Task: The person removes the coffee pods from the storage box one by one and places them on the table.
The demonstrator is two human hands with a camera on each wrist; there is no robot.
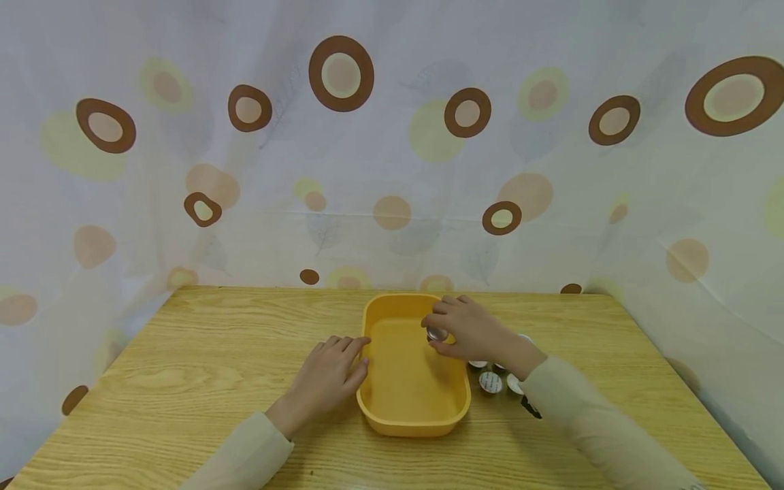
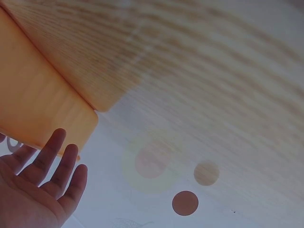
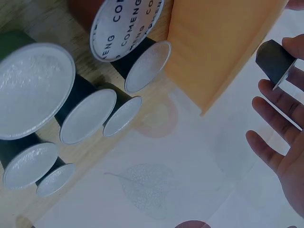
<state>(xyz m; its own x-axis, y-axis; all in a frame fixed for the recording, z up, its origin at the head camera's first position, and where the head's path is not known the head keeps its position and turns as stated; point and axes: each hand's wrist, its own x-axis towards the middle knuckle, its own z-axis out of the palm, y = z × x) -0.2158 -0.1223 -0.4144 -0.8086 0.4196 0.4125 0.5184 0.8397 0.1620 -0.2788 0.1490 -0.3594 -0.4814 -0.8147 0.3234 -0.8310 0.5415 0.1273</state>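
Note:
A yellow plastic tray (image 1: 404,430) stands on the wooden table, nothing lying on its visible floor. Over its right side, my right hand (image 1: 471,333) pinches a dark coffee capsule (image 3: 274,62) between thumb and index finger. The other right fingers are spread apart from it in the right wrist view. At the tray's left rim is my left hand (image 1: 327,371), its fingertips touching the edge and its fingers mostly straight. Several coffee capsules (image 1: 491,382) with pale foil lids stand right of the tray, partly hidden by my right forearm.
The wooden table (image 1: 245,340) reaches back to a white patterned curtain (image 1: 392,163), which also hangs at both sides. A small black object (image 1: 531,407) lies beside the capsules, partly under my right sleeve; its kind cannot be made out.

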